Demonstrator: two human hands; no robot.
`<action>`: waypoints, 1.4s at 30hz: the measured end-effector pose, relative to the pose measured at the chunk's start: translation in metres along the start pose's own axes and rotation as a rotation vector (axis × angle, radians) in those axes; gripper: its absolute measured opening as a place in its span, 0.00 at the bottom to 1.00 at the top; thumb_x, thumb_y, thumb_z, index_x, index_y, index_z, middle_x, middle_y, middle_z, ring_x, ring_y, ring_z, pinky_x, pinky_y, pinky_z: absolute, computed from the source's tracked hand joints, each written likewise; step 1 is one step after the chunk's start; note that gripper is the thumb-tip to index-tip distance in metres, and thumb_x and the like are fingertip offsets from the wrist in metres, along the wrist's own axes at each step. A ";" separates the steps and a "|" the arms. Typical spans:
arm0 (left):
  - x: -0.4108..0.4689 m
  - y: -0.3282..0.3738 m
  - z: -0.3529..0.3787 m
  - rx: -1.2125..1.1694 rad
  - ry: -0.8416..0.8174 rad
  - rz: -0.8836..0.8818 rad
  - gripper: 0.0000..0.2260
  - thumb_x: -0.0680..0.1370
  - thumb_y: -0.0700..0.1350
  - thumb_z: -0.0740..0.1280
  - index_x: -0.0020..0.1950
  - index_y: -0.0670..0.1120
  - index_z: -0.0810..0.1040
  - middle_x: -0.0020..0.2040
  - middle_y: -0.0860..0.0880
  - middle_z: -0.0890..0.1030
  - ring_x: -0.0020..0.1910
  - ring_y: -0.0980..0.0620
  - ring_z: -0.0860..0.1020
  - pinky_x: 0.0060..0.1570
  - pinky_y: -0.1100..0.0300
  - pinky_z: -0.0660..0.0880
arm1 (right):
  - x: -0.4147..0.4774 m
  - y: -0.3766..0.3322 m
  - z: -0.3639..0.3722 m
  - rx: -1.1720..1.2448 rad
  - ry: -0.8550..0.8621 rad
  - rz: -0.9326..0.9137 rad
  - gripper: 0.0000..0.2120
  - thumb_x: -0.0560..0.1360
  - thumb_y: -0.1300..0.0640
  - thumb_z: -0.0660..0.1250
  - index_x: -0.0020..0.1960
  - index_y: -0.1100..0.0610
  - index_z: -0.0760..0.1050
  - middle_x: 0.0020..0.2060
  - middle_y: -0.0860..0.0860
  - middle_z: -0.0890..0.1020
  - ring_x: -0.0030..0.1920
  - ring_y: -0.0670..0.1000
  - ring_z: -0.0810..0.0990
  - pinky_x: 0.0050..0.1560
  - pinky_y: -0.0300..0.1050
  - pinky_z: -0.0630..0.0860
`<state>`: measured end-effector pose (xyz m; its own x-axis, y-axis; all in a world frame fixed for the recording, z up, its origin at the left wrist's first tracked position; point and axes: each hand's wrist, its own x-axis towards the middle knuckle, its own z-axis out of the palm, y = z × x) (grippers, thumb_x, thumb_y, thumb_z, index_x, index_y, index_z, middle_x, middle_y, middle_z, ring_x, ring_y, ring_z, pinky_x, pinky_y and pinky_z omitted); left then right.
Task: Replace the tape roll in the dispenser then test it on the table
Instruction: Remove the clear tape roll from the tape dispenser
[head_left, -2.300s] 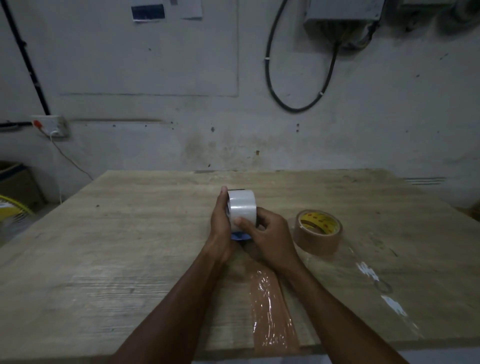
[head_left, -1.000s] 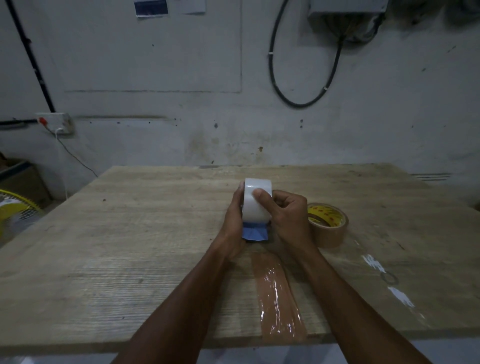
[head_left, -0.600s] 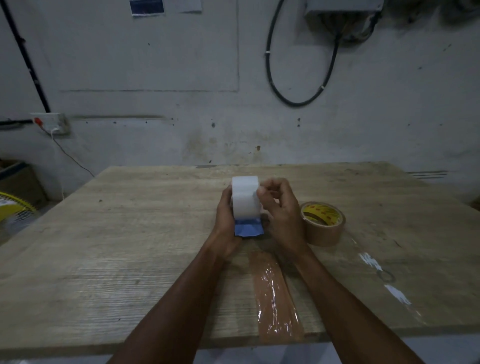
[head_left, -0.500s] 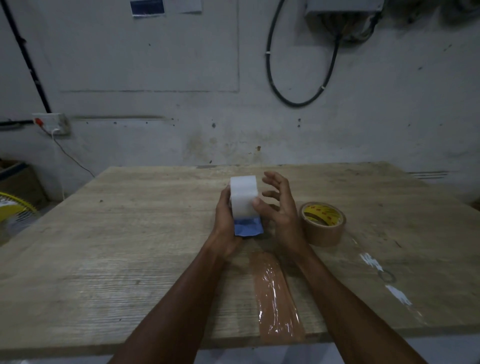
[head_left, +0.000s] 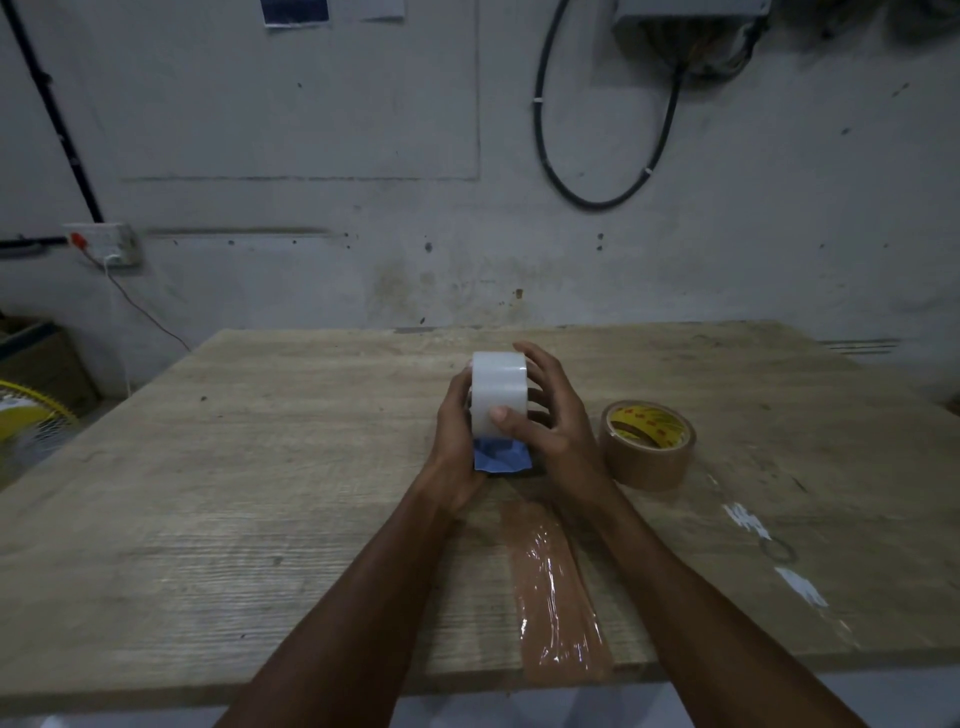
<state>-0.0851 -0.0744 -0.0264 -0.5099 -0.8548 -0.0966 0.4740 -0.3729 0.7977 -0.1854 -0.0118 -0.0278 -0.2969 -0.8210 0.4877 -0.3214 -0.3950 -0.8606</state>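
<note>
A white tape roll (head_left: 498, 395) stands on edge in a blue dispenser (head_left: 501, 457), held just above the wooden table (head_left: 234, 493) at its middle. My left hand (head_left: 454, 441) grips the roll and dispenser from the left side. My right hand (head_left: 545, 421) is on the right side, thumb pressed on the front of the white roll, fingers spread behind it. A brown tape roll (head_left: 648, 444) with a yellow core label lies flat on the table just right of my right hand.
A strip of brown tape (head_left: 556, 587) is stuck on the table, running from below my hands to the near edge. White tape scraps (head_left: 748, 522) mark the table at the right. The wall stands behind the far edge; a yellow fan (head_left: 26, 431) sits at the left.
My right hand lifted its fingers off the white roll, then set its thumb lower on the roll's front. The roll and dispenser stayed in my left hand.
</note>
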 end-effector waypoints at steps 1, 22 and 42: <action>0.001 0.000 -0.001 -0.009 -0.013 -0.006 0.25 0.81 0.57 0.60 0.67 0.39 0.76 0.46 0.40 0.83 0.39 0.46 0.84 0.36 0.55 0.83 | 0.000 0.001 0.000 0.002 0.007 -0.002 0.36 0.68 0.44 0.73 0.73 0.42 0.64 0.69 0.47 0.73 0.64 0.51 0.76 0.59 0.58 0.79; 0.008 0.005 -0.005 -0.075 -0.039 -0.004 0.26 0.79 0.61 0.61 0.63 0.40 0.77 0.50 0.38 0.82 0.44 0.44 0.82 0.38 0.53 0.82 | 0.000 -0.002 -0.008 0.111 0.105 0.015 0.29 0.69 0.45 0.72 0.69 0.44 0.69 0.64 0.48 0.78 0.60 0.50 0.79 0.57 0.57 0.80; 0.016 0.007 -0.008 -0.399 -0.041 0.052 0.25 0.81 0.60 0.58 0.41 0.42 0.83 0.41 0.44 0.79 0.38 0.48 0.78 0.35 0.58 0.81 | 0.011 -0.003 -0.009 0.821 0.174 0.197 0.25 0.70 0.55 0.74 0.66 0.50 0.72 0.67 0.61 0.72 0.66 0.66 0.73 0.59 0.66 0.75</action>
<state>-0.0836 -0.0938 -0.0271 -0.5024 -0.8641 -0.0321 0.7372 -0.4474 0.5062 -0.1961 -0.0159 -0.0187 -0.4338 -0.8577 0.2760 0.4829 -0.4800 -0.7324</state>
